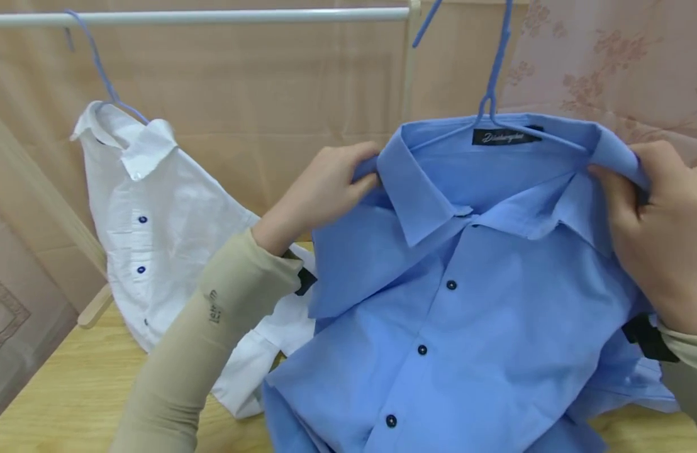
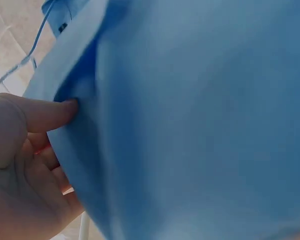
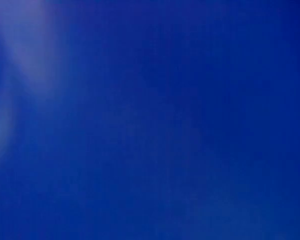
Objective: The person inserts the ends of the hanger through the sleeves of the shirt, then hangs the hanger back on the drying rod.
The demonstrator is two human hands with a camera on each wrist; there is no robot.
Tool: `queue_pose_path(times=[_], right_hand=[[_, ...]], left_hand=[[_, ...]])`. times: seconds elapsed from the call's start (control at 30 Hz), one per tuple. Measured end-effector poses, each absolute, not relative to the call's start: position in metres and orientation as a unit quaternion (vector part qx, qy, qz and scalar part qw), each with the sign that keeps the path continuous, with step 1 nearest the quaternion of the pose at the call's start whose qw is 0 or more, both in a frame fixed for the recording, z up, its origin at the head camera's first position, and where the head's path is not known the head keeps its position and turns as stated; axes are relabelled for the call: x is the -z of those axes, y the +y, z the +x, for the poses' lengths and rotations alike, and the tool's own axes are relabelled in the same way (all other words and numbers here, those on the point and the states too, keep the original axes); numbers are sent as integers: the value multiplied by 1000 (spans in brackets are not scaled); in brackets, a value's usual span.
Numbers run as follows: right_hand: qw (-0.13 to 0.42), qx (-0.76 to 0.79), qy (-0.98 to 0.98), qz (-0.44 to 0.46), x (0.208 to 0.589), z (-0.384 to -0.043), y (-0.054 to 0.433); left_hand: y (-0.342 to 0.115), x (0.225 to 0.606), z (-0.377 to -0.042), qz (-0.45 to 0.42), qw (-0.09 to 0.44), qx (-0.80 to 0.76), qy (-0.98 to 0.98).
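Note:
A blue button-up shirt (image 1: 496, 302) with dark buttons and a black neck label (image 1: 498, 136) spreads across the right half of the head view. Inside its collar sits a blue hanger (image 1: 498, 69), its hook rising out of the top of the view. My left hand (image 1: 331, 182) pinches the shoulder beside the collar between thumb and fingers; the left wrist view shows the thumb on the cloth. On the opposite shoulder, my right hand (image 1: 665, 233) grips the fabric near the collar. Blue cloth fills the right wrist view and hides that hand there.
A white shirt (image 1: 184, 214) with dark blue buttons hangs at the left on another blue hanger (image 1: 96, 60). That hanger hooks over a pale horizontal rail (image 1: 241, 17). Below lies a wooden tabletop (image 1: 71, 384); a wooden stand foot (image 1: 95, 306) rests at its left.

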State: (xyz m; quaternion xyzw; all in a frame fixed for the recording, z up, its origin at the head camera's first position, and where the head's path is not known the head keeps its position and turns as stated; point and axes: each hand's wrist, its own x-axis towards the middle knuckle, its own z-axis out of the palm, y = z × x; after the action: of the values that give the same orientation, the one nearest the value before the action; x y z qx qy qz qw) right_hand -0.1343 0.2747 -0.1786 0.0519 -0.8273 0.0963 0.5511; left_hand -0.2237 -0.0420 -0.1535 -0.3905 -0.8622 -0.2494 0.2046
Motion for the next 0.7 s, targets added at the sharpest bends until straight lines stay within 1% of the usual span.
queue_pose_path(times=[0.07, 0.17, 0.27, 0.3, 0.37, 0.43, 0.53, 0.6, 0.7], right_hand=[[556, -66, -826, 62, 174, -137, 271], [562, -35, -823, 75, 167, -142, 266], [568, -6, -816, 107, 161, -147, 267], [566, 10, -816, 118, 159, -148, 268], [556, 56, -817, 146, 154, -150, 270], [534, 96, -822, 170, 149, -152, 271], [501, 130, -829, 213, 141, -155, 270], [476, 127, -838, 233, 138, -159, 270], [462, 118, -847, 234, 135, -167, 273]], left_hand=[[-36, 149, -226, -379, 218, 242, -866], [-31, 145, -228, -336, 262, 191, -884], [-28, 142, -232, -285, 279, 149, -905], [-28, 142, -235, -273, 279, 139, -910], [-27, 140, -244, -264, 258, 141, -919], [-28, 138, -254, -261, 234, 145, -925], [-32, 135, -267, -259, 218, 149, -929], [-35, 134, -272, -249, 222, 151, -931], [-39, 131, -276, -230, 245, 155, -929]])
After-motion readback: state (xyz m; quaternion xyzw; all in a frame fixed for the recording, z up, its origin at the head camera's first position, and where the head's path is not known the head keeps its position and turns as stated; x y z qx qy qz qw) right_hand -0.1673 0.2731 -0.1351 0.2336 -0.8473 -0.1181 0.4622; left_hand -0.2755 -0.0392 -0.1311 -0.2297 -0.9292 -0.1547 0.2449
